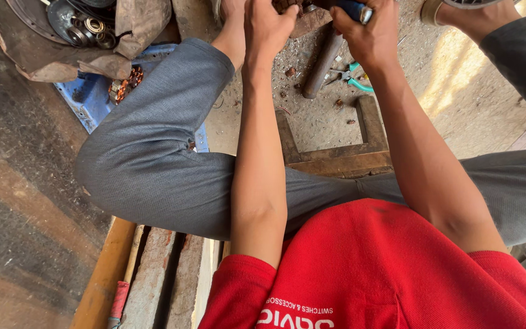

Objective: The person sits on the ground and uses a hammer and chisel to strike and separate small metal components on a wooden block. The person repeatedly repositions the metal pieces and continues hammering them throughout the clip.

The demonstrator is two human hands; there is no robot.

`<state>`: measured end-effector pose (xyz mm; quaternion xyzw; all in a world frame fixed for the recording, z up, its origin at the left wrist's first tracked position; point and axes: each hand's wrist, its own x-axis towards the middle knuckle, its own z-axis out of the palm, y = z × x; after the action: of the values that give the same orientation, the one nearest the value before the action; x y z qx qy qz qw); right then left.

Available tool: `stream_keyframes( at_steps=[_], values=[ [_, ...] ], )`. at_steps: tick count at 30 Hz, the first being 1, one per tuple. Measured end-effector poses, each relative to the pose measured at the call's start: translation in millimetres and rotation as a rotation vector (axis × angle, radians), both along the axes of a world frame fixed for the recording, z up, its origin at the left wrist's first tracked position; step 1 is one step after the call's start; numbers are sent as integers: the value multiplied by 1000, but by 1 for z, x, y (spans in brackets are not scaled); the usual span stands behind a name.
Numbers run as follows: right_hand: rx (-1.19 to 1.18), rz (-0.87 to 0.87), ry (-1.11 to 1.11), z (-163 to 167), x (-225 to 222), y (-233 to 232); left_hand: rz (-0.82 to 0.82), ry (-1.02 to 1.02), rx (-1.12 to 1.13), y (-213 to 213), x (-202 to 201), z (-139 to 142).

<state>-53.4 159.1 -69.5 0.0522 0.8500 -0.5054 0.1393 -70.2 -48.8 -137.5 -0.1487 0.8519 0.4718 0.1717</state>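
Head view shows a rusty metal part at the top edge of the floor, rigid and probably heavy. My left hand holds its side, fingers curled. My right hand closes around a blue-handled tool. Green pliers lie near.

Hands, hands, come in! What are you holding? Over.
Left hand gripping a rusty part at the top edge. Right hand shut on a blue-handled tool. Hammer and green pliers lie on the floor beneath.
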Motion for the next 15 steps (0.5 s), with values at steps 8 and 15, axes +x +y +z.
stream_keyframes(
  at_steps=[8,15],
  values=[
    [-99,-111,-57,2,-10,-3,-545,411,-373,64,-3,20],
    [-97,-96,113,-3,4,4,-723,405,-515,66,2,-15]
  ],
)
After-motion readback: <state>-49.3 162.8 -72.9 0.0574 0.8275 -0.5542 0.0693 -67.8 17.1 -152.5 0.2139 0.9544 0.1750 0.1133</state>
